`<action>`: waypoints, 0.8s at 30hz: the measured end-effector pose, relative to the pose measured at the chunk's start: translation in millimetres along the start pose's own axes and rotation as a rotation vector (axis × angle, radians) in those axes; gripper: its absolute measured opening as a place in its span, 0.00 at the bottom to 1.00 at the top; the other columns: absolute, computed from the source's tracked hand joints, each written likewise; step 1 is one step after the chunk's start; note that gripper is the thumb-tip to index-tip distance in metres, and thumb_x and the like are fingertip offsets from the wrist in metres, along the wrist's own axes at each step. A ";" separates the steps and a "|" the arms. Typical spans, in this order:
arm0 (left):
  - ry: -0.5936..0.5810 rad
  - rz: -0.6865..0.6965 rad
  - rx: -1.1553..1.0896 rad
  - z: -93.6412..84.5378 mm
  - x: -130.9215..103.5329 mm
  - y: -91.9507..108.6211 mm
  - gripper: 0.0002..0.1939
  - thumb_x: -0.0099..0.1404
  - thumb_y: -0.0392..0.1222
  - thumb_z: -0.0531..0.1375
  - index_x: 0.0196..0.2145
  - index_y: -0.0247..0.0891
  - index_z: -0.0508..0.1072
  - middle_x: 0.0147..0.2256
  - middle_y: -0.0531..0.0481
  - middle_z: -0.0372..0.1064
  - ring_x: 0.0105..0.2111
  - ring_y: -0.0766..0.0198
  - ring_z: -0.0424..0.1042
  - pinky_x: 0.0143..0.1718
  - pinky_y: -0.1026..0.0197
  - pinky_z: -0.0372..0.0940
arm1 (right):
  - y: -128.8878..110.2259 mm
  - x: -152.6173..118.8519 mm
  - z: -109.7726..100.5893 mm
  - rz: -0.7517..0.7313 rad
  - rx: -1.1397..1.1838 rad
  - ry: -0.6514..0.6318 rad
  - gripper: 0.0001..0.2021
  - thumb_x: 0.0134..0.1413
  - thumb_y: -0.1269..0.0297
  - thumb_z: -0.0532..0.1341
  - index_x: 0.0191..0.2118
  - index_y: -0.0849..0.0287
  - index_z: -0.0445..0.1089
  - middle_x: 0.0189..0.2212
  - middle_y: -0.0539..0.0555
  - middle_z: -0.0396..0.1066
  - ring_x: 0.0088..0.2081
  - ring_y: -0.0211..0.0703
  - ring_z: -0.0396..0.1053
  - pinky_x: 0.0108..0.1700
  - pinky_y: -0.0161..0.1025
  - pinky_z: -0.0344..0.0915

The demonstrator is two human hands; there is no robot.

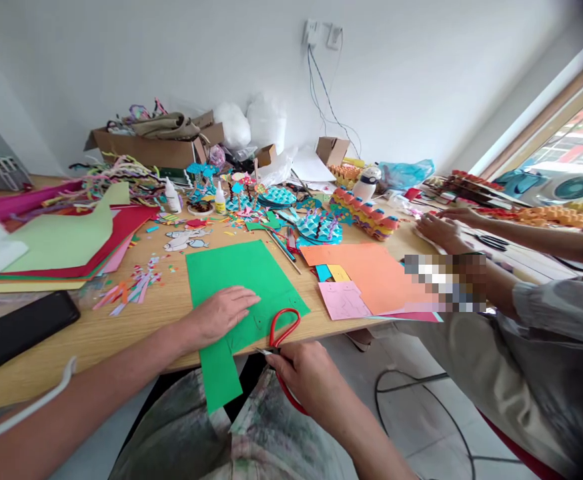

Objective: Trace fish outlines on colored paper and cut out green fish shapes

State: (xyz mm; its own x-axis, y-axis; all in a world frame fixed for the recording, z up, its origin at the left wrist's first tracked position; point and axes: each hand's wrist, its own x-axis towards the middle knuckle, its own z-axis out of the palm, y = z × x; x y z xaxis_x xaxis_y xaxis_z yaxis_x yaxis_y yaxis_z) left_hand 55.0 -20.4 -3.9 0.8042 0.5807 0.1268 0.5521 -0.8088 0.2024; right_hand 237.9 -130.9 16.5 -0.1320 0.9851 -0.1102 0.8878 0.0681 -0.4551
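Observation:
My left hand (225, 312) lies flat on a sheet of green paper (244, 270), fingers stretched out. The paper has faint pencil marks near its right corner, and a strip of it hangs over the table's front edge above my lap. In my right hand (305, 375) is a pair of scissors (273, 335) with red handles, held just off the paper's lower edge. Their short blades point left toward the strip. To the right lie an orange sheet (371, 273) and a pink piece (344, 300) with pencil lines.
Coloured sheets (66, 240), a black phone (26, 330) and paper strips (136, 287) lie left. Glue bottles (172, 196), blue paper crafts (319, 227) and a painted egg carton (364, 212) stand behind. At right, another person's hands (439, 232) rest on the table.

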 end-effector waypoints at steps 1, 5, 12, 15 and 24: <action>0.030 -0.039 -0.002 -3.7 -0.3 2.2 0.18 0.68 0.39 0.44 0.52 0.37 0.64 0.50 0.45 0.65 0.51 0.60 0.61 0.53 0.56 0.55 | 2.5 -0.5 -1.7 0.004 -0.004 0.015 0.11 0.54 0.65 0.57 0.25 0.59 0.72 0.25 0.53 0.73 0.26 0.36 0.65 0.26 0.32 0.49; 0.002 -0.219 -0.001 -15.7 -3.3 13.5 0.19 0.66 0.45 0.49 0.51 0.36 0.64 0.48 0.43 0.65 0.49 0.55 0.63 0.50 0.53 0.58 | 8.6 -1.5 -8.5 0.015 -0.027 0.066 0.14 0.55 0.63 0.56 0.22 0.60 0.71 0.20 0.51 0.69 0.21 0.33 0.58 0.24 0.33 0.45; -0.139 -0.282 -0.014 -23.5 -0.8 33.7 0.18 0.57 0.47 0.59 0.43 0.37 0.66 0.41 0.45 0.66 0.43 0.54 0.66 0.42 0.56 0.61 | 13.3 -2.1 -12.6 0.070 -0.025 0.101 0.18 0.55 0.62 0.55 0.16 0.60 0.65 0.14 0.48 0.62 0.19 0.33 0.50 0.22 0.33 0.42; -0.187 -0.298 -0.041 -28.0 3.7 37.7 0.14 0.57 0.44 0.59 0.41 0.39 0.66 0.37 0.48 0.67 0.38 0.58 0.67 0.36 0.60 0.61 | 14.3 -2.0 -12.9 0.087 -0.012 0.099 0.18 0.55 0.62 0.55 0.17 0.60 0.65 0.15 0.48 0.62 0.19 0.33 0.49 0.22 0.33 0.42; -0.155 -0.303 -0.131 -24.0 7.1 34.3 0.13 0.55 0.42 0.59 0.39 0.39 0.66 0.39 0.48 0.65 0.42 0.57 0.64 0.41 0.58 0.60 | 24.3 -6.4 -15.0 0.125 0.001 0.138 0.18 0.55 0.60 0.54 0.16 0.59 0.61 0.13 0.47 0.58 0.19 0.34 0.46 0.22 0.33 0.42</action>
State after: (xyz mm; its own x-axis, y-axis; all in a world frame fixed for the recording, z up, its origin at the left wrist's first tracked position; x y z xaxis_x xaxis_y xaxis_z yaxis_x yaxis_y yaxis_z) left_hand 74.3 -41.7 27.2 0.6381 0.7628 -0.1045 0.7454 -0.5780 0.3322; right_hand 266.9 -133.1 19.4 0.0411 0.9982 -0.0436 0.8931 -0.0562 -0.4464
